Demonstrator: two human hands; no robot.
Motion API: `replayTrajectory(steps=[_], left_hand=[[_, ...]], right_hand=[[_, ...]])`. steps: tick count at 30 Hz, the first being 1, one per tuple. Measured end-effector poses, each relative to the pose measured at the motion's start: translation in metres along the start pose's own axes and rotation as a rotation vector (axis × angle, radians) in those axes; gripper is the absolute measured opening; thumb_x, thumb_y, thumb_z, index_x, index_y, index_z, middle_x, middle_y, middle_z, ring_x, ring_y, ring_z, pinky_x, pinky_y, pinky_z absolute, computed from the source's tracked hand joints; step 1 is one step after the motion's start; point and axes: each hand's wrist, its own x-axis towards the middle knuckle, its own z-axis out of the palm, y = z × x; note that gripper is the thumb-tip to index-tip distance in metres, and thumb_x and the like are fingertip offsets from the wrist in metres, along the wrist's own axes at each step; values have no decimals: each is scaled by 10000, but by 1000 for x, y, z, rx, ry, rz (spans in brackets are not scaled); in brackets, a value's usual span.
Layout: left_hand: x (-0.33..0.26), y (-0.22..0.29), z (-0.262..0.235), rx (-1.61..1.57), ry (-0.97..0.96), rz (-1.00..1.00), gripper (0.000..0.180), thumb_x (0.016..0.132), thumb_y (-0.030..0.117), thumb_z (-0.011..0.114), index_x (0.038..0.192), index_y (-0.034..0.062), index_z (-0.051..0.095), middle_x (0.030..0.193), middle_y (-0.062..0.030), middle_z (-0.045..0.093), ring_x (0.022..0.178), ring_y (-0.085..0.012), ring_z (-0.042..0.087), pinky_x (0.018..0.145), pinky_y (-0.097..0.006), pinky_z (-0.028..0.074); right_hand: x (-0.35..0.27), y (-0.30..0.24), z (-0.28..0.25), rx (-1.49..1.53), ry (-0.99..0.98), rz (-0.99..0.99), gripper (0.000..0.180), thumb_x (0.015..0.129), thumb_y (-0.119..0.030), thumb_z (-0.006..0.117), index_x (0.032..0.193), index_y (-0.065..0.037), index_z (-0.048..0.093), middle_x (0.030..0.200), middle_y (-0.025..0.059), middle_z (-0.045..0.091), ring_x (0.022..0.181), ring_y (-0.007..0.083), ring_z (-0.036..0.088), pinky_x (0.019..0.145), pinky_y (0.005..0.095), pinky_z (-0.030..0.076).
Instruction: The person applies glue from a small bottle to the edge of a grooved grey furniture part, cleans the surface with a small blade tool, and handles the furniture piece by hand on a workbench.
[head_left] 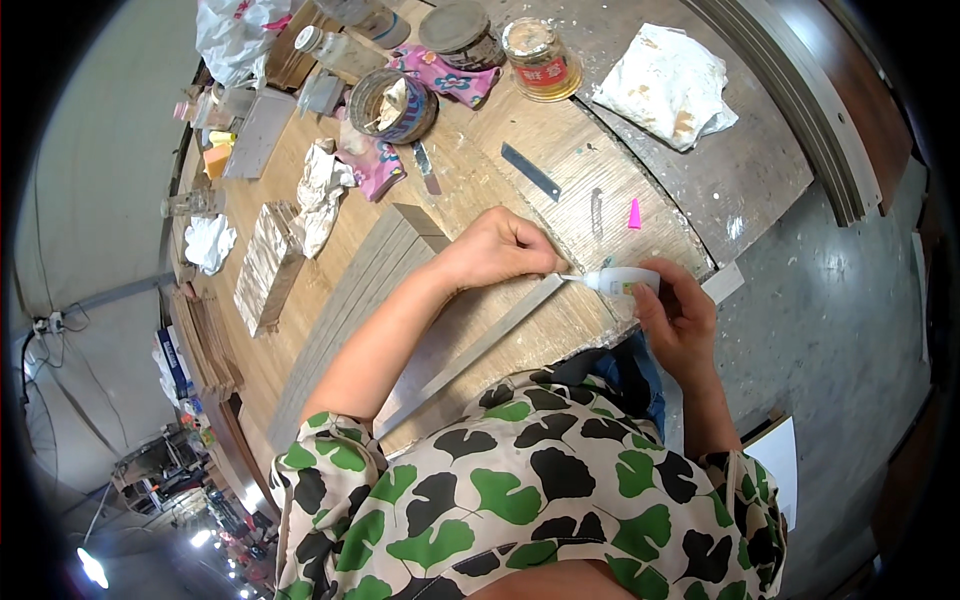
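A long, narrow grey strip [478, 343] runs slantwise from near my left forearm toward the table's near edge. The fingers of my left hand [503, 246] are closed at its far end, seemingly pinching it; the fingertips are partly hidden. From the right, my right hand [682, 312] grips a small white glue bottle [618, 281] between thumb and fingers. The bottle lies sideways, its thin nozzle pointing left to the strip's end beside my left fingertips. Beyond the bottle, a bright pink cone-shaped cap [634, 214] rests on the table.
Several grey wood-grain boards [365, 285] lie left of my left forearm. A flat metal blade [531, 171], an open can [395, 106], a lidded jar [541, 60] and a stained white cloth [668, 87] sit farther back. The worn wooden table [480, 150] ends at right above grey floor.
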Motion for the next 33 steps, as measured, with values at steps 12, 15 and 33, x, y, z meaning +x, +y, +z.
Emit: replayTrajectory(steps=[12,15,33], left_hand=[[0,-1,-1,-7,-18,-19,120,824,120,728,801,3,740,677,5,626,619,-52,534,553,-216,422],[-1,1,-1,2,-19,-21,127,826,120,728,790,-2,734,671,7,620,615,-51,528,552,-218,421],[1,-2,0,-35,-26,-23,124,836,123,727,839,1,745,678,5,628,613,-47,525,549,-212,420]], right_hand=[[6,-6,0,-258,12,-233,247,837,-2,695,1072,-8,617,905,104,644,665,142,597,561,236,475],[7,-10,0,-302,11,-251,252,832,8,694,1071,-10,617,906,107,643,667,149,605,560,242,480],[7,-12,1,-312,9,-283,256,824,14,700,1064,-8,614,898,109,644,661,152,603,553,244,476]])
